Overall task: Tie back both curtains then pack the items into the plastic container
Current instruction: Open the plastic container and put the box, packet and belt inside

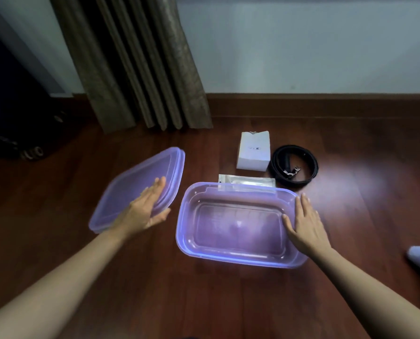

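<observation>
Three items lie ahead of the right hand [304, 228], past its fingertips. Silver pouch [247, 183] sits just behind the far rim of the plastic container [231, 259], white box [253, 152] is further out, and coiled black belt [293, 165] is straight ahead of the fingers. Container is open and empty, long axis running from one hand toward the other. Right hand lies flat on the short rim at its own side, fingers straight, thumb over the edge. Left hand [147, 209], well apart from the right, holds the lid [130, 182] tilted, seemingly off the floor, fingers on top, thumb under the edge. Right hand is nearer all three items and free, so it probably reaches forward first.
</observation>
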